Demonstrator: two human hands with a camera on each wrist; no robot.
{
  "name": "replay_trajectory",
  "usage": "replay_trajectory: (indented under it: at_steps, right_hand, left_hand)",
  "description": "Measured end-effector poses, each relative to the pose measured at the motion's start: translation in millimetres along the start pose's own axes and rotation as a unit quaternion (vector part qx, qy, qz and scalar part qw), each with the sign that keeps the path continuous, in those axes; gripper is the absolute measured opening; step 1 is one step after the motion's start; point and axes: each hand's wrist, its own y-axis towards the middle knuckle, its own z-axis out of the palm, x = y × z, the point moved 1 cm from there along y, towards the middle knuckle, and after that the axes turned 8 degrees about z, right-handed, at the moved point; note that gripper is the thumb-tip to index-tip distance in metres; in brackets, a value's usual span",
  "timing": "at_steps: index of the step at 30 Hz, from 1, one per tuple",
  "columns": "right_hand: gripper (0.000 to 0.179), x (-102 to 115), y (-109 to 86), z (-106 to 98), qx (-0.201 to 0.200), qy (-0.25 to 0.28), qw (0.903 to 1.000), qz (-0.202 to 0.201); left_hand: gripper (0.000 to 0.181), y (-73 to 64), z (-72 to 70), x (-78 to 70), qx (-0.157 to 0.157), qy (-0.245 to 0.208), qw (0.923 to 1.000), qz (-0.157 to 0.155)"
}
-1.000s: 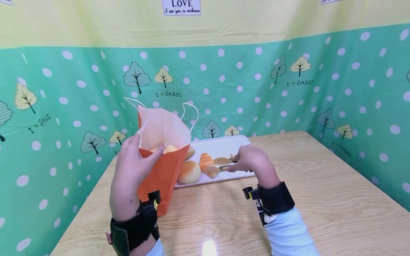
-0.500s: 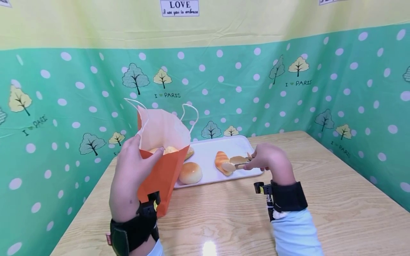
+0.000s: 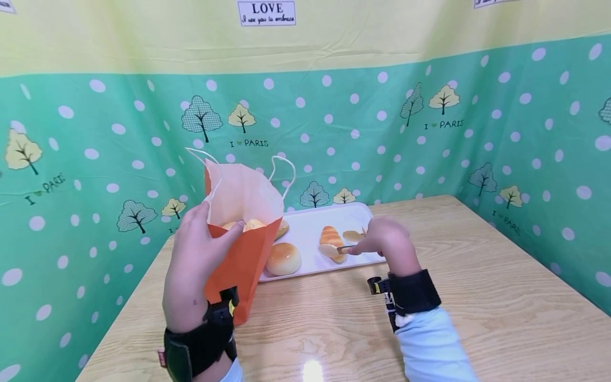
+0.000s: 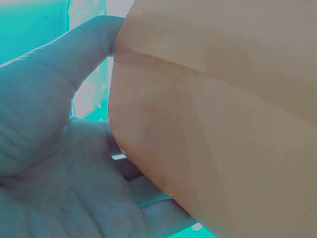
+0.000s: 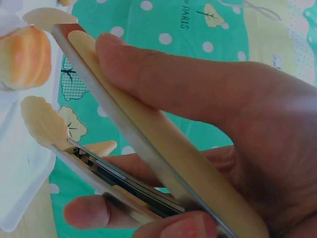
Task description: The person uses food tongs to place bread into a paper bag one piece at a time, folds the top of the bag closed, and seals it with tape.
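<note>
Bench (image 3: pixel 315 313), lower frame: left hand (image 3: pixel 197 240) grips bag (image 3: pixel 242 262), right hand (image 3: pixel 387 237) holds tongs (image 5: pixel 168 144), which should straddle central roll (image 3: pixel 331 236) before squeezing.

"LOVE" (image 3: pixel 267 8), "PARIS" (image 3: pixel 256 143) on the backdrop (image 3: pixel 329 87)

- The paper bag (image 3: pixel 241 265) hides the left end of the tray (image 3: pixel 307 218).
- In the head view, the right hand (image 3: pixel 387 240) covers the handles of the tongs (image 3: pixel 329 251).
</note>
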Motion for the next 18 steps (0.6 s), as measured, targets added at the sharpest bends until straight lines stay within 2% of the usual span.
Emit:
replay_trajectory:
  at_steps: [10, 18]
  right_hand:
    - [0.055, 4.2, 5.8, 6.6, -0.007, -0.021, 0.9996, 0.015]
    - [0.052, 1.7, 5.4, 4.9, 0.000, -0.020, 0.9997, 0.015]
  left_hand:
    - [0.081, 0.8, -1.5, -0.1, -0.003, 0.003, 0.9999, 0.010]
    - [0.083, 0.1, -1.1, -0.8, 0.001, 0.003, 1.0000, 0.002]
